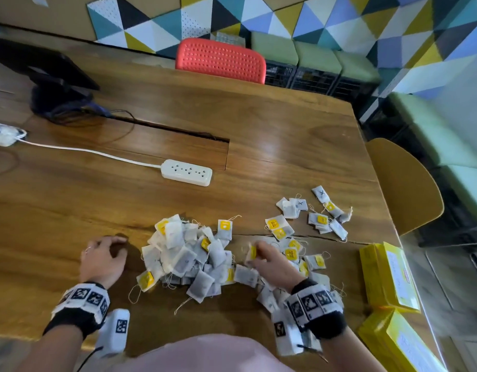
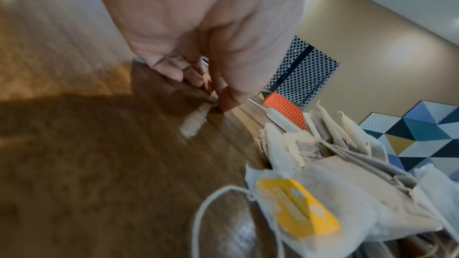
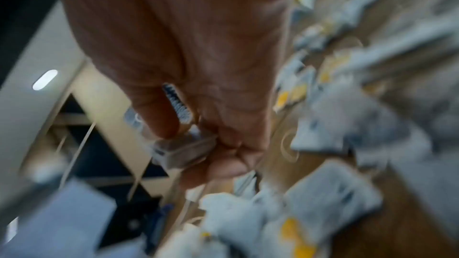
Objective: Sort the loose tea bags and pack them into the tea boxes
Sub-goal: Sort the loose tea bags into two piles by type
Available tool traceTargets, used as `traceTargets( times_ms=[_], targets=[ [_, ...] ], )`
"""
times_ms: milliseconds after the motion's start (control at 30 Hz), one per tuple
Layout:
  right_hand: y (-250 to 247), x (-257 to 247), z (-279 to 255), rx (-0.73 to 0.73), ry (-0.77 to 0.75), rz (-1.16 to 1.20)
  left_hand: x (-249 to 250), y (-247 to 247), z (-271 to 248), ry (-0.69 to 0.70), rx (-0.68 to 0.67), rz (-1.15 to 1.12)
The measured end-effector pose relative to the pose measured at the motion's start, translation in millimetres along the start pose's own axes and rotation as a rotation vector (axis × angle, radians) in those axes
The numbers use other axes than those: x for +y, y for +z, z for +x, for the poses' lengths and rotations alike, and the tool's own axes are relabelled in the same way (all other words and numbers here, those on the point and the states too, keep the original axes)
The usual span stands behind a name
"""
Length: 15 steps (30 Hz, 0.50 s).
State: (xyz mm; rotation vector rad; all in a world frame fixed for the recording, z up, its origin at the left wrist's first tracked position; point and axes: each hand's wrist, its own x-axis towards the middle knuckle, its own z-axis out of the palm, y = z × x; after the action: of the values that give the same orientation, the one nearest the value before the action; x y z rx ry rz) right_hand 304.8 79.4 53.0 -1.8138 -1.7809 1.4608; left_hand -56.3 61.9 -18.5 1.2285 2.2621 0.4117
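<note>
A big heap of loose tea bags point(image 1: 189, 259), white with some yellow tags, lies on the wooden table point(image 1: 71, 205) in front of me. Smaller sorted groups point(image 1: 280, 228) point(image 1: 325, 213) sit further right. Two yellow tea boxes point(image 1: 390, 277) point(image 1: 393, 345) stand at the table's right edge. My right hand point(image 1: 256, 252) is between the heap and the right groups and pinches one tea bag point(image 1: 251, 253) with a yellow tag; the right wrist view is blurred but shows the pinched tea bag point(image 3: 183, 150). My left hand point(image 1: 116, 248) rests on bare wood left of the heap, fingers loosely curled and holding nothing, with its fingertips point(image 2: 196, 79) on the table.
A white power strip point(image 1: 187, 172) and its cable lie behind the heap, beside a cable slot point(image 1: 178, 135). A dark monitor base point(image 1: 57, 87) stands at the far left. A red chair point(image 1: 221, 60) is at the far side and a yellow chair point(image 1: 403, 183) at the right.
</note>
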Motion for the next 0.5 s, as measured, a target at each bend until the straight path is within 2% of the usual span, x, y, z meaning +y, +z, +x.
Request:
traceTargets(
  times_ms=[100,133,200,333,500],
  targets=[
    [-1.3,-12.8,-4.2,-0.178,0.074,0.87,1.5,-0.4,-1.7,-0.003,-0.003,0.0],
    [-1.9,-17.9,-6.1,-0.254,0.092,1.076,1.5,-1.0,-2.2,-0.003,-0.006,-0.006],
    [-4.0,-26.8,-10.7,-0.328,0.129,1.309,1.7,-2.2,-2.8,-0.005,-0.011,-0.016],
    [-5.6,-28.9,-12.5,-0.382,0.12,1.457,1.9,-2.4,-2.7,0.006,-0.01,-0.01],
    [-5.9,-22.3,-4.9,-0.394,0.134,1.401,4.4,-1.9,-4.3,-0.01,-0.005,-0.011]
  ],
)
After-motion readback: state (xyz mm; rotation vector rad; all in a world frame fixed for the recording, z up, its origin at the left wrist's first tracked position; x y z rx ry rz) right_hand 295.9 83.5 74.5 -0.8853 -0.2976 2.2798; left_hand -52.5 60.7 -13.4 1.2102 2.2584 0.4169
